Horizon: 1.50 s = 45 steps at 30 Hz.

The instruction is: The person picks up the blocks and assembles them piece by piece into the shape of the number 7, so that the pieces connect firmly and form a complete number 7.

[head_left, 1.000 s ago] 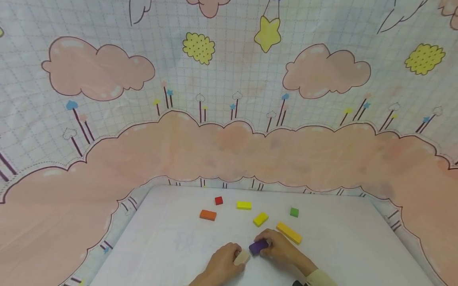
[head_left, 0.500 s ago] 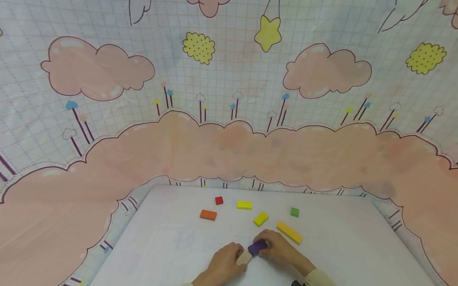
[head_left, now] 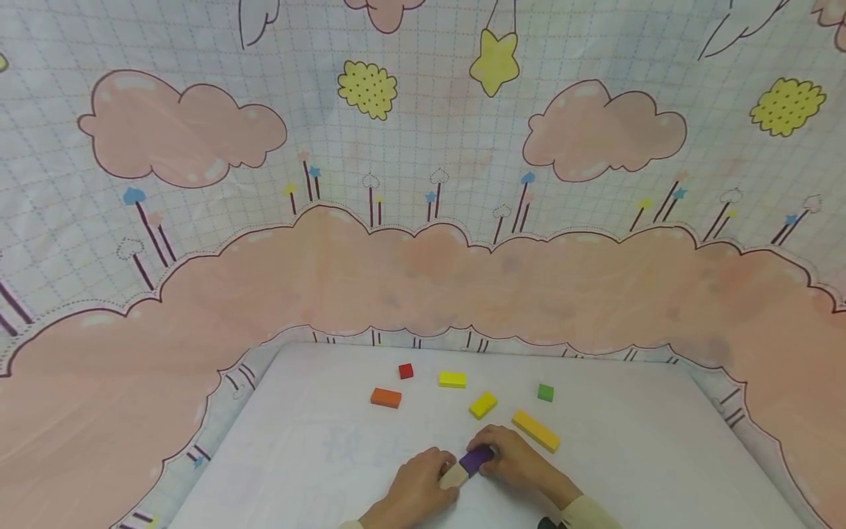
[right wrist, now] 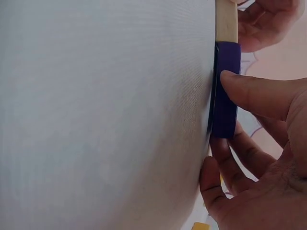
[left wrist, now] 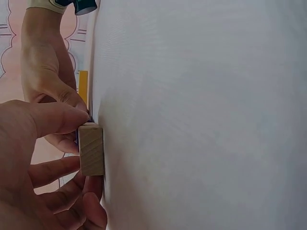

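Natural-wood block [head_left: 453, 477] touches purple block [head_left: 476, 461], end to end
The left hand [head_left: 421, 486] pinches the first, the right hand [head_left: 518, 461] the second, on the white tabletop [head_left: 297, 433] near a long amber block [head_left: 536, 431].

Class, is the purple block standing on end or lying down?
Lying down: in the right wrist view, the purple block stretches lengthwise along the tabletop.

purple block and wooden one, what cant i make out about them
Head view: right end of the purple block, partly covered by the right hand.
Left wrist view: most of the purple block, behind the wooden block and left hand.
Right wrist view: the wooden block's far end, cut off by the top edge.
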Motion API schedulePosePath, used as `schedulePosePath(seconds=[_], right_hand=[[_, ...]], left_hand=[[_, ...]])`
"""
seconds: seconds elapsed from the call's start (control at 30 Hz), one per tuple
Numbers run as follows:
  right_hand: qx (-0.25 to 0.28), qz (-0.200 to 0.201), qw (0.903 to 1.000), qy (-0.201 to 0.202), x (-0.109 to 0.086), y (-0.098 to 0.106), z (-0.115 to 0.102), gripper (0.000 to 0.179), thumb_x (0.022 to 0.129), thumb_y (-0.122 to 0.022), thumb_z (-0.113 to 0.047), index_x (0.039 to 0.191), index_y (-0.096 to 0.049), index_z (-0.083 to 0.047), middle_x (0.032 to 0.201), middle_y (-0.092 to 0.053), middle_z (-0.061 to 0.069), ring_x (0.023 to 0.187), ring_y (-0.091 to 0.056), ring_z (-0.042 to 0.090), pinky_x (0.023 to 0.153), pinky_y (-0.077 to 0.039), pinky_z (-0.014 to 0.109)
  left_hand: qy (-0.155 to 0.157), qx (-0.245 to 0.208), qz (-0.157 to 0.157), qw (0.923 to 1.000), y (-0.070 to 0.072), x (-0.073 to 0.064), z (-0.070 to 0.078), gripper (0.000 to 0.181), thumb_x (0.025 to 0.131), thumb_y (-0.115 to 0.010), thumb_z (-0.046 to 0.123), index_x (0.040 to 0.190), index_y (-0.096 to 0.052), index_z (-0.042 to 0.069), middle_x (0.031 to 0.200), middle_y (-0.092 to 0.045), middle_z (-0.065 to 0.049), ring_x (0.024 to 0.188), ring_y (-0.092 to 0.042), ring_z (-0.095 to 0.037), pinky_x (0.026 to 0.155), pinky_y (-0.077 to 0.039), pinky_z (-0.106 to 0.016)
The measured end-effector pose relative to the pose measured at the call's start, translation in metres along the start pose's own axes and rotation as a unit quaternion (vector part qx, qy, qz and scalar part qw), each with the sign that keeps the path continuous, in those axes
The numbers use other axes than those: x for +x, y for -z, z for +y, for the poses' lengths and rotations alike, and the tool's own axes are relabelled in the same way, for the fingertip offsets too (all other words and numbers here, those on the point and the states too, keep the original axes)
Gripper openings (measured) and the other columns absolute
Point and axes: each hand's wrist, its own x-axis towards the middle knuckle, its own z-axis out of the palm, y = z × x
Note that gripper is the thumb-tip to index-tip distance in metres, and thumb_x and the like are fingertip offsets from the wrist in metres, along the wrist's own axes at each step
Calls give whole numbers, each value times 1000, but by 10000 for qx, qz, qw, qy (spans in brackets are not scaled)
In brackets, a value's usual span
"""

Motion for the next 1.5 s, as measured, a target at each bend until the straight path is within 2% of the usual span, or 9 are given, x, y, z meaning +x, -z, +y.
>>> schedulePosePath(seconds=[0.33, 0.53, 0.63, 0.77, 0.87, 0.93, 1.13, 1.3, 1.5], right_hand=[[-26, 30, 10000, -74, -1, 0, 1, 30, 82, -76, -12, 109, -70, -24, 114, -67, -7, 112, -60, 20, 100, -48, 47], [12, 197, 9996, -219, -5, 1, 5, 37, 81, -77, -15, 116, -67, -20, 121, -65, -2, 114, -61, 25, 98, -50, 48], [82, 309, 9982, -511, -9, 3, 3, 40, 80, -79, -17, 118, -66, -19, 122, -65, 0, 114, -60, 28, 98, -49, 51], [158, 459, 9950, -870, -14, 5, 0, 43, 80, -78, -17, 121, -65, -15, 119, -65, 2, 112, -60, 26, 97, -49, 52], [173, 549, 9928, -1046, -15, 5, -1, 42, 81, -78, -18, 121, -65, -13, 118, -67, 3, 110, -61, 26, 96, -50, 50], [157, 601, 9920, -1097, -16, 4, -1, 42, 81, -78, -18, 120, -65, -12, 117, -68, 5, 110, -62, 27, 96, -50, 50], [264, 675, 9903, -1185, -16, 2, 2, 39, 80, -79, -16, 116, -67, -8, 112, -69, 7, 104, -64, 26, 91, -53, 46], [258, 567, 9882, -1396, -14, 1, 2, 39, 80, -79, -17, 117, -67, -10, 111, -68, 4, 100, -62, 20, 90, -53, 44], [301, 529, 9858, -1566, -12, -1, 3, 40, 80, -79, -18, 118, -67, -12, 113, -68, 3, 101, -61, 19, 91, -52, 45]], left_hand=[[-177, 74, 22, 9998, 0, 1, 0, 36, 82, -76, 32, 113, -68, 14, 87, -57, 9, 73, -49, -5, 68, -44, -27], [-237, -44, 63, 9997, 11, -2, -4, 43, 84, -73, 37, 120, -66, 15, 95, -60, 8, 78, -50, -5, 69, -46, -28], [-308, -154, -116, 9993, 19, -3, -12, 43, 84, -74, 37, 121, -65, 17, 96, -60, 10, 82, -51, -5, 74, -48, -29], [-461, -187, -545, 9973, 27, -3, -25, 43, 83, -77, 34, 122, -64, 20, 97, -59, 14, 86, -51, -3, 81, -50, -29], [-544, -258, -809, 9949, 30, -2, -30, 44, 81, -80, 28, 122, -66, 20, 97, -60, 15, 86, -50, -2, 82, -50, -27], [-554, -360, -919, 9936, 30, -1, -31, 43, 80, -80, 24, 121, -67, 19, 96, -60, 15, 85, -50, -2, 81, -49, -25], [-699, -444, -971, 9918, 25, 2, -31, 39, 79, -82, 22, 116, -68, 18, 91, -58, 14, 82, -50, -2, 76, -47, -22], [-807, -269, -915, 9922, 22, 4, -31, 37, 79, -82, 26, 114, -69, 19, 88, -57, 15, 80, -50, 0, 74, -46, -20], [-787, -54, -892, 9929, 19, 5, -31, 37, 79, -81, 30, 113, -70, 22, 88, -56, 17, 80, -48, 1, 75, -45, -21]])
